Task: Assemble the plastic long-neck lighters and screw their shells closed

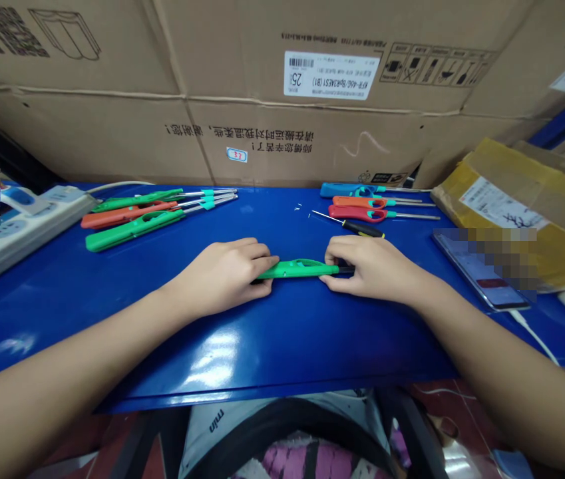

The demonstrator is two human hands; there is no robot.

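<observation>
Since both ends of the green lighter (pixel 298 269) are gripped mid-desk, the weak spot is the right end. Left hand (pixel 235 269) has thumb and fingers closed round the left end; right hand (pixel 376 263) pinches the nose, with the black piece (pixel 346 269) past it partly hidden by the palm. Can't tell how well that's seated: a twist or off-axis pull could pop it loose or stress the green shell. Desk (pixel 287 339) looks glossy, so a dropped part could skid off the near edge. Screwdriver (pixel 351 225) lies just beyond the right knuckles, toward the far edge; a knock could roll it into the red lighter (pixel 355 213) behind. Phone (pixel 479 269) sits toward the right edge, its cable (pixel 522 322) near the right forearm (pixel 486 349), so a snag is possible.
</observation>
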